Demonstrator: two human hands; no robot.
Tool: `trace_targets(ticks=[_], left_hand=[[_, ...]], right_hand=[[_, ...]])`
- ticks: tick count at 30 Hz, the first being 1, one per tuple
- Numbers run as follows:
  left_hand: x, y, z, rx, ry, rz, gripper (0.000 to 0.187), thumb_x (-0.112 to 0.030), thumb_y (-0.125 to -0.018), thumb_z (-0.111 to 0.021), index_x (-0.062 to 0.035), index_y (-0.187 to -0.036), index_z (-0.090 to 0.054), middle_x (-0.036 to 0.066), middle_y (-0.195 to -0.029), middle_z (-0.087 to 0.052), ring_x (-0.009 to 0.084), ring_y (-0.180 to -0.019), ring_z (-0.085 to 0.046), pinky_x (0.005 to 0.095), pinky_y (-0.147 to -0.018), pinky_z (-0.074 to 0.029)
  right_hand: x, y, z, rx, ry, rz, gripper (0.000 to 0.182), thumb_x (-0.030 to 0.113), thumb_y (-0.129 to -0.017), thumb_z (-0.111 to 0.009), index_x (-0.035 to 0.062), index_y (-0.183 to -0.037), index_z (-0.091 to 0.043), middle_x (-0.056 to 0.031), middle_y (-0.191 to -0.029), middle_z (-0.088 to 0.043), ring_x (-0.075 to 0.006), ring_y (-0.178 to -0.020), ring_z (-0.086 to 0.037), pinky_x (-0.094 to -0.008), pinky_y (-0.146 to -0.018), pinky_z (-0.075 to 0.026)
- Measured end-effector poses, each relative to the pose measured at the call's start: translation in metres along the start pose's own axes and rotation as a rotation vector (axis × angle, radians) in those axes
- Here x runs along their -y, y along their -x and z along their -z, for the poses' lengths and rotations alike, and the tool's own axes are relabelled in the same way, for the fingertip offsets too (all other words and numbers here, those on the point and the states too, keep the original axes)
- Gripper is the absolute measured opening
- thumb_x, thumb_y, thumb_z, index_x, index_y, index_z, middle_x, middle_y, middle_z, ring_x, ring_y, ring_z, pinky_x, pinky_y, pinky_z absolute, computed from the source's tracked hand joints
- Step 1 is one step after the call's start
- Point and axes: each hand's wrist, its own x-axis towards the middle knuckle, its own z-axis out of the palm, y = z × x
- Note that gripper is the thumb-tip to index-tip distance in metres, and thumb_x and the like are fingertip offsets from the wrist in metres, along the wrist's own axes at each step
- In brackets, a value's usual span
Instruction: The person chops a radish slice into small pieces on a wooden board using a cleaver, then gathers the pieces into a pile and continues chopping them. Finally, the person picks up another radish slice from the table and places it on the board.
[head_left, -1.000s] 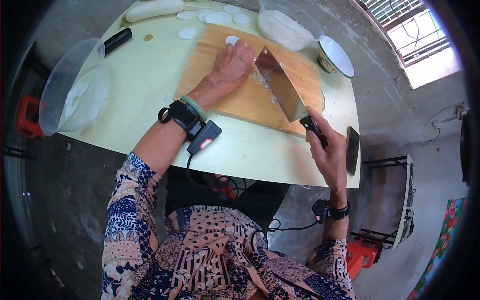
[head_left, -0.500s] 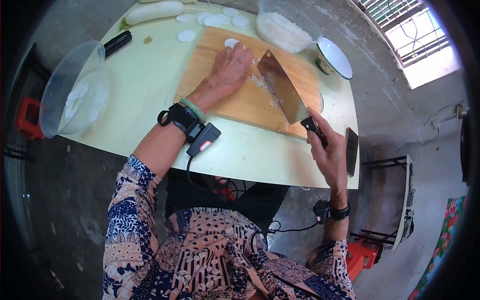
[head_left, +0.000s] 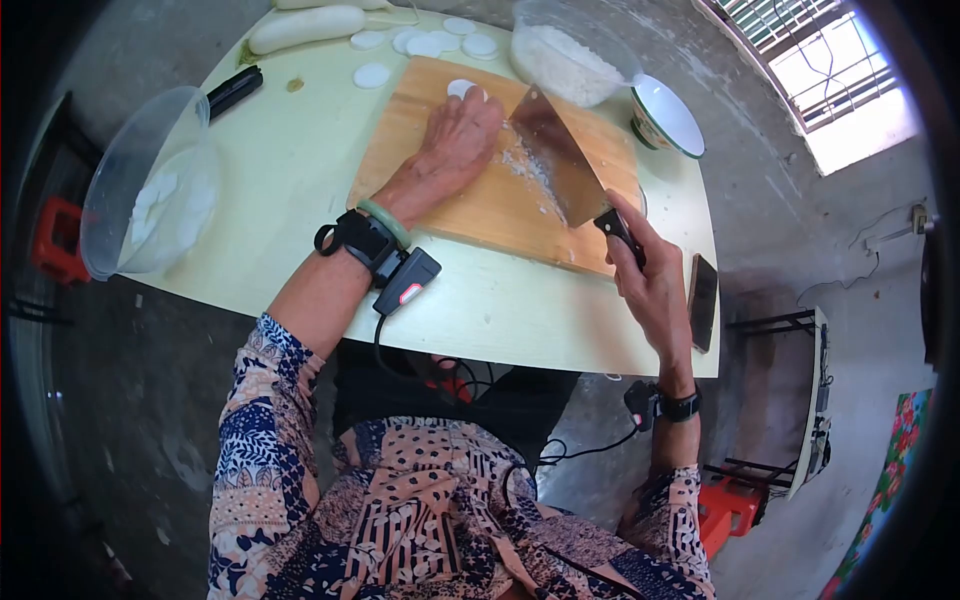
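My left hand [head_left: 462,132] rests on the wooden cutting board [head_left: 450,205], its fingers curled down onto a white radish slice [head_left: 461,88] that shows just past the fingertips. In my right hand [head_left: 652,275] is the black handle of a cleaver [head_left: 553,155]. Its broad blade slants over the board, to the right of my left hand and apart from it. Small chopped radish bits [head_left: 527,168] lie along the near side of the blade. What sits under my left fingers is partly hidden.
Whole white radishes [head_left: 308,30] and several round slices [head_left: 371,75] lie at the back. A clear bowl of chopped radish [head_left: 567,60] and an enamel bowl [head_left: 670,115] stand back right. Left are a plastic tub [head_left: 145,185] and a black object [head_left: 235,92]; a phone [head_left: 703,303] lies right.
My right hand and the cleaver have moved slightly away from my body, up the board. My left hand has stayed nearly in place on the slice.
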Motion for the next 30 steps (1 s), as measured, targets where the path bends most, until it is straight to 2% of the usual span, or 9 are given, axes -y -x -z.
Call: trace_targets(ticks=[1,2,7,10,12,15,23,25,30], left_hand=[[0.001,0.002,-0.001,-0.019,0.012,-0.011,0.012,-0.013,-0.098,-0.057,-0.0016,-0.1,-0.059,0.024,-0.105,-0.061,0.049,-0.091,-0.065,0.0605,-0.075,-0.052],[0.004,0.002,-0.001,-0.042,0.02,-0.016,0.011,-0.012,-0.098,-0.057,-0.0016,-0.1,-0.06,0.025,-0.105,-0.061,0.0489,-0.091,-0.065,0.0602,-0.075,-0.053],[0.0,0.002,0.003,-0.032,0.011,-0.02,0.011,-0.012,-0.097,-0.057,-0.0013,-0.1,-0.06,0.024,-0.103,-0.062,0.0491,-0.089,-0.065,0.06,-0.075,-0.053],[0.004,0.001,0.002,-0.033,0.018,-0.023,0.011,-0.012,-0.097,-0.056,-0.0013,-0.099,-0.06,0.024,-0.103,-0.062,0.049,-0.09,-0.065,0.0602,-0.074,-0.053],[0.004,0.001,0.003,-0.026,0.022,-0.014,0.012,-0.012,-0.097,-0.056,-0.0013,-0.098,-0.061,0.024,-0.103,-0.062,0.0489,-0.09,-0.065,0.0603,-0.074,-0.053],[-0.002,0.001,0.004,-0.044,-0.002,-0.027,0.012,-0.012,-0.097,-0.056,-0.0013,-0.098,-0.062,0.024,-0.104,-0.062,0.0483,-0.091,-0.065,0.0599,-0.075,-0.054],[-0.001,-0.004,0.003,0.007,-0.04,0.027,0.015,-0.013,-0.098,-0.055,-0.0004,-0.099,-0.063,0.024,-0.104,-0.064,0.0483,-0.094,-0.067,0.0606,-0.076,-0.055],[-0.003,-0.003,0.008,0.013,0.001,0.022,0.015,-0.012,-0.098,-0.055,0.0,-0.099,-0.063,0.024,-0.104,-0.064,0.0483,-0.094,-0.067,0.0602,-0.077,-0.055],[0.0,-0.005,0.004,0.025,-0.022,0.018,0.015,-0.012,-0.098,-0.055,0.001,-0.097,-0.063,0.025,-0.103,-0.063,0.0484,-0.092,-0.067,0.0596,-0.077,-0.055]], right_hand=[[0.001,-0.003,0.0,0.062,0.036,-0.02,0.048,0.002,-0.1,-0.061,0.0058,-0.148,-0.059,-0.0077,-0.084,-0.065,-0.0123,-0.074,-0.055,-0.0285,-0.07,-0.049],[0.004,-0.003,0.0,0.031,0.013,0.04,0.048,0.001,-0.1,-0.06,0.0066,-0.148,-0.059,-0.0081,-0.081,-0.063,-0.0128,-0.071,-0.053,-0.029,-0.067,-0.047],[0.006,-0.011,-0.005,-0.048,0.007,0.021,0.048,0.001,-0.1,-0.06,0.0076,-0.147,-0.06,-0.0088,-0.079,-0.06,-0.0131,-0.07,-0.053,-0.0298,-0.065,-0.047],[0.005,-0.017,-0.008,0.007,0.042,0.052,0.048,0.001,-0.1,-0.06,0.0071,-0.147,-0.06,-0.0108,-0.08,-0.062,-0.0133,-0.07,-0.053,-0.03,-0.067,-0.048],[0.009,-0.015,-0.003,-0.017,0.038,0.017,0.047,0.001,-0.1,-0.06,0.0057,-0.147,-0.059,-0.0157,-0.083,-0.066,-0.0149,-0.07,-0.054,-0.0306,-0.068,-0.049],[0.004,-0.016,-0.012,0.014,0.049,0.085,0.047,0.001,-0.1,-0.059,0.0052,-0.146,-0.059,-0.0157,-0.083,-0.066,-0.0154,-0.07,-0.054,-0.0307,-0.068,-0.049],[0.008,-0.008,-0.011,-0.064,0.001,0.065,0.047,0.001,-0.1,-0.06,0.0065,-0.146,-0.06,-0.0116,-0.079,-0.061,-0.015,-0.069,-0.053,-0.0299,-0.066,-0.047],[0.008,-0.01,-0.011,-0.012,0.044,0.064,0.047,0.002,-0.1,-0.06,0.0075,-0.147,-0.06,-0.0102,-0.078,-0.06,-0.0139,-0.069,-0.052,-0.0294,-0.065,-0.047],[0.008,-0.006,-0.012,-0.074,-0.036,0.038,0.048,0.002,-0.1,-0.06,0.0079,-0.148,-0.059,-0.0137,-0.083,-0.065,-0.0157,-0.07,-0.056,-0.0303,-0.069,-0.05]])
